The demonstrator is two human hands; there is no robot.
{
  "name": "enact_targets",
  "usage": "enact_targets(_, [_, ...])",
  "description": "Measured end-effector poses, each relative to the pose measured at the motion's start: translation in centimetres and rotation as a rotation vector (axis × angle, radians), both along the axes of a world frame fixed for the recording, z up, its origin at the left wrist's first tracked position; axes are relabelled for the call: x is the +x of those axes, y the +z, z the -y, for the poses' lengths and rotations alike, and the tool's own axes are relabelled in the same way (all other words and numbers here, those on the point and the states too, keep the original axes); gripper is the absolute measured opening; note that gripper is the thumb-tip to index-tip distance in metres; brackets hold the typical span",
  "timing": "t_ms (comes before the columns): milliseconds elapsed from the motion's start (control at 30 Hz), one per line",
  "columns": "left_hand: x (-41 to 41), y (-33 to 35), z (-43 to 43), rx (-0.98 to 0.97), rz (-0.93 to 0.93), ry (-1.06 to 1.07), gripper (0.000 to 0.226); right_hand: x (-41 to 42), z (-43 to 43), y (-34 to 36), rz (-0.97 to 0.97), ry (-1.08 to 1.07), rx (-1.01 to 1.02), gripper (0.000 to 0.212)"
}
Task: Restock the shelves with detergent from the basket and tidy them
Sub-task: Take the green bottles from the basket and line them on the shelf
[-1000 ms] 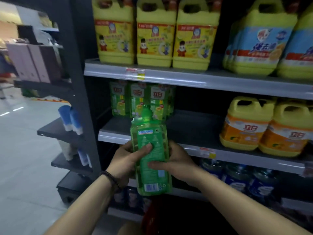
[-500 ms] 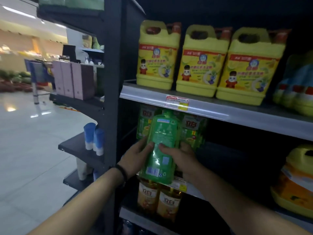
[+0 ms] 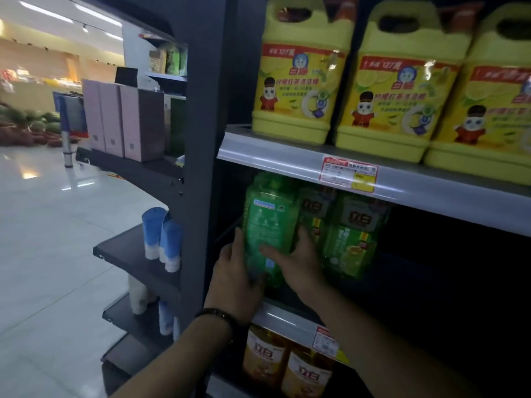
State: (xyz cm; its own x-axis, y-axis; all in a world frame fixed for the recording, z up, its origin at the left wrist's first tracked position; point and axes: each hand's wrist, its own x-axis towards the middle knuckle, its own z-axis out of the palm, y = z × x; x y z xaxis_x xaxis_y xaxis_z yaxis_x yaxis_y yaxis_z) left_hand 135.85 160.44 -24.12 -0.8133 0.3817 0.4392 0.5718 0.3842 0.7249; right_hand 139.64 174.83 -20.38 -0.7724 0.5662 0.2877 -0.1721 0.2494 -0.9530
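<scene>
3 pale pink boxes (image 3: 123,119) stand upright in a touching row on a dark end rack (image 3: 135,257). One tier lower, blue tubes (image 3: 162,237) with white caps stand cap-down, close together. Below them stands a white bottle (image 3: 138,297). Beyond, the glossy pale floor (image 3: 51,254) reflects ceiling lights (image 3: 48,12), and green produce (image 3: 31,122) is piled far off.

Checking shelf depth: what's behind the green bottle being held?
The green detergent bottle covers whatever is straight behind it. Just right, set further back, stand labelled green bottles; on its left only dark shelf wall shows.
</scene>
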Motion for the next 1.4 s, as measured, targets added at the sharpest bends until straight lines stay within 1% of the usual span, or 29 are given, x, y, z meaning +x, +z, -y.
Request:
enact_targets(67, [0.2,-1.2,0.1,0.024,-0.046,0.017,0.108,-0.5,-0.4,-0.5,0.022,0.01,0.088,0.062])
enact_targets(133, [-0.1,-2.1,0.1,0.006,-0.074,-0.001,0.108,-0.9,-0.5,-0.7,0.04,-0.022,0.156,0.065])
enact_targets(233, [-0.6,-2.4,-0.2,-0.141,-0.112,0.029,0.108,-1.6,-0.4,-0.5,0.087,-0.079,0.231,0.07])
enact_targets(300, [-0.9,-2.1,-0.5,-0.197,-0.091,0.04,0.109,-2.1,-0.3,-0.1,0.137,-0.117,0.275,0.072])
enact_targets(367, [-1.2,-2.0,-0.7,-0.198,-0.068,0.035,0.109,-2.5,-0.2,0.2,0.186,-0.156,0.316,0.073])
enact_targets(500, [-1.3,-1.4,-0.9,-0.243,-0.047,0.064,0.106,-2.4,0.0,0.1,0.28,-0.174,0.363,0.07])
enact_targets(600, [-0.5,-0.6,-0.4,-0.326,-0.046,0.086,0.096,-1.3,0.1,0.3,0.375,-0.152,0.414,0.066])
enact_targets(667, [0.4,-0.2,0.8,-0.32,-0.083,0.064,0.082,0.6,0.1,0.7,0.409,-0.11,0.446,0.061])
enact_targets(733, [2.1,0.2,1.9,-0.31,-0.152,0.068,0.071,3.4,0.0,1.1,0.437,-0.102,0.508,0.052])
enact_targets(800, [4.6,0.6,2.5,-0.281,-0.188,0.056,0.053,6.8,0.0,1.4,0.45,-0.081,0.531,0.038])
enact_targets(867, [7.6,1.0,2.7,-0.272,-0.175,-0.011,0.031,10.7,0.1,1.7,0.442,-0.047,0.533,0.027])
enact_targets(933, [10.5,0.9,2.6,-0.3,-0.172,-0.106,0.021,15.0,-0.2,1.8,0.425,-0.031,0.539,0.017])
enact_targets(1000, [13.6,0.2,2.4,-0.336,-0.157,-0.216,0.023,19.6,-0.9,1.6,0.433,-0.021,0.553,0.012])
enact_targets(1067, [17.0,-0.7,1.9,-0.374,-0.13,-0.321,0.032,24.2,-1.8,0.9,0.462,-0.021,0.585,0.012])
enact_targets(1200, [24.5,-3.5,0.1,-0.463,-0.073,-0.523,0.041,33.3,-3.5,-1.7,0.575,-0.014,0.586,0.011])
enact_targets(1300, [29.3,-6.6,-0.9,-0.546,0.012,-0.623,0.031,39.6,-5.3,-5.9,0.728,-0.012,0.583,0.011])
enact_targets(1400, [32.1,-10.5,-1.3,-0.667,0.07,-0.672,0.018,44.9,-7.0,-11.5,0.863,-0.018,0.523,0.013])
